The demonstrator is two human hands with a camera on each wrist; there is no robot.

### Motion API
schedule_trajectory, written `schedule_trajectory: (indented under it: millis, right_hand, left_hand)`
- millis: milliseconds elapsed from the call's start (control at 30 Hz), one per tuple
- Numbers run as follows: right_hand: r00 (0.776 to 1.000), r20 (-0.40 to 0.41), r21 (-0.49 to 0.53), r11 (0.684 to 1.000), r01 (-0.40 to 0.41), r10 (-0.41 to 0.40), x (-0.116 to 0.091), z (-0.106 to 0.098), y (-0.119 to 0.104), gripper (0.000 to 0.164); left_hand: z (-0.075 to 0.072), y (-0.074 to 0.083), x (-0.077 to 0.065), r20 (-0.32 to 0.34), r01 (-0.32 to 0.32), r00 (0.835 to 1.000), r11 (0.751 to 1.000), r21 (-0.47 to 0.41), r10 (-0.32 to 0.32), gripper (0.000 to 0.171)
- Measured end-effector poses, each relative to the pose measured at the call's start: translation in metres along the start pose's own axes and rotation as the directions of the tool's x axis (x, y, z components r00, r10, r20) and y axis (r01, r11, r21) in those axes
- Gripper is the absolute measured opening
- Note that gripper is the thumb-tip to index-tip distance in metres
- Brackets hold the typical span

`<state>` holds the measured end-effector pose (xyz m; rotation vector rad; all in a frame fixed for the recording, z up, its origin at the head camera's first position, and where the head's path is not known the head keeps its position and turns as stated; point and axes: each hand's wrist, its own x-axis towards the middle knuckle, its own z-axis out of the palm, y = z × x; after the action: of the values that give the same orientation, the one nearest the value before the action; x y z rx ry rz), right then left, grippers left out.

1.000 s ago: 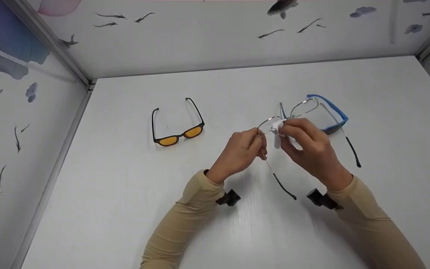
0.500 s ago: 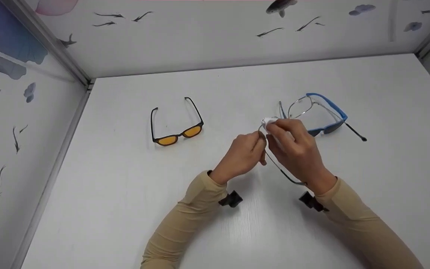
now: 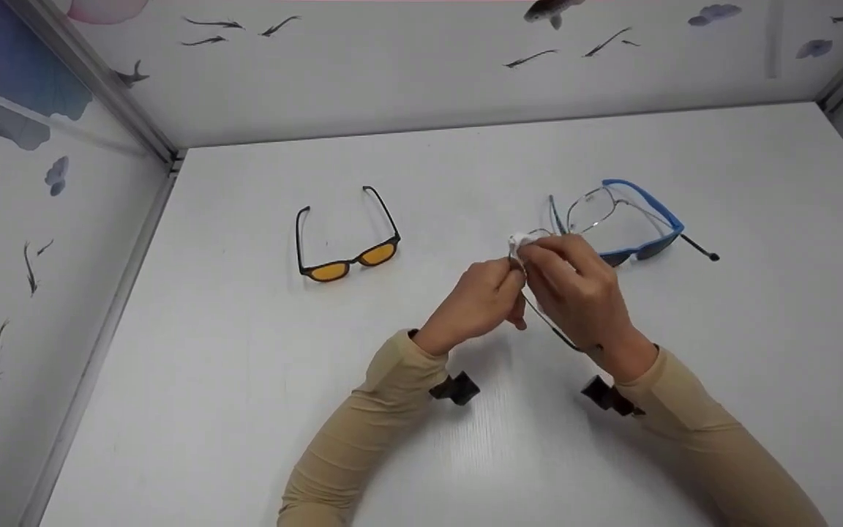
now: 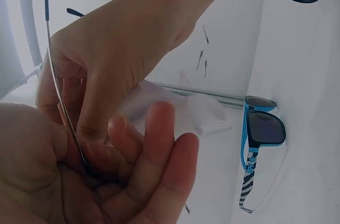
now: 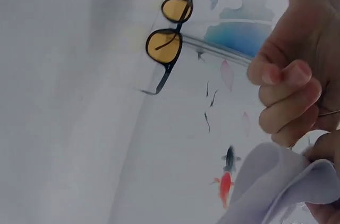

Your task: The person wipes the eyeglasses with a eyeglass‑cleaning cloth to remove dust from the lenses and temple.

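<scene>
our right hand [image 3: 579, 289] has shifted leftward since a second ago, bringing the white cloth [image 3: 521, 240] close against our left hand [image 3: 476, 296], and the wire-framed glasses [image 3: 591, 210] have turned a little. our left hand pinches one end of the glasses, above the table [image 3: 246, 380]; our right pinches the cloth there. we judge this the lens-wiping step. next calls for light rubbing, keeping that thin rim well supported.

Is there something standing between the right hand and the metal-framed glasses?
Yes, the white cloth: the right hand pinches it at the metal-framed glasses, near the left hand. Nothing else visible stands between, though this spot is partly hidden.
</scene>
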<state>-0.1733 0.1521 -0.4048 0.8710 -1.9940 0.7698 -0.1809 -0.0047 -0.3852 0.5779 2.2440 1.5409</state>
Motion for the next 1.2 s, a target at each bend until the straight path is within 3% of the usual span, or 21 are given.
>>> schedule_trajectory:
  millis: [133, 300, 433, 533, 667, 800, 1033, 1200]
  right_hand:
    - [0.997, 0.064, 0.018, 0.999, -0.044, 0.043, 0.002, -0.004, -0.007, 0.022]
    - [0.995, -0.022, -0.091, 0.991, -0.100, 0.098, 0.009, -0.008, -0.012, 0.024]
    - [0.996, -0.013, -0.032, 0.996, -0.088, 0.087, 0.010, -0.006, -0.012, 0.022]
    - [0.996, 0.018, 0.016, 0.996, -0.082, 0.082, 0.009, -0.006, -0.011, 0.024]
    - [0.996, -0.006, -0.041, 0.995, -0.091, 0.091, 0.011, -0.007, -0.010, 0.027]
    - [0.994, -0.051, -0.112, 0.989, -0.097, 0.092, 0.017, -0.006, -0.008, 0.021]
    - [0.998, 0.040, -0.042, 0.998, -0.046, 0.048, 0.019, -0.010, -0.005, 0.022]
    - [0.995, -0.040, -0.138, 0.986, -0.093, 0.088, 0.021, -0.014, -0.004, 0.018]
  left_hand:
    - [-0.006, 0.000, -0.002, -0.016, -0.020, 1.000, 0.997, -0.073, 0.019, 0.031]
    - [-0.005, 0.002, -0.003, 0.023, -0.032, 0.999, 0.999, -0.040, 0.033, 0.028]
    - [-0.002, 0.002, 0.000, 0.055, -0.010, 0.998, 1.000, -0.029, 0.012, 0.029]
    - [-0.005, 0.001, 0.000, 0.031, -0.022, 0.999, 0.998, -0.057, 0.024, 0.029]
    - [-0.010, 0.002, 0.000, -0.002, -0.053, 0.999, 0.995, -0.085, 0.053, 0.028]
    - [-0.009, 0.006, 0.003, 0.022, -0.045, 0.999, 0.997, -0.069, 0.047, 0.029]
    - [-0.009, 0.013, 0.008, -0.035, -0.051, 0.998, 0.996, -0.075, 0.049, 0.030]
    - [-0.003, 0.015, 0.010, 0.004, -0.021, 1.000, 0.999, -0.030, 0.021, 0.029]
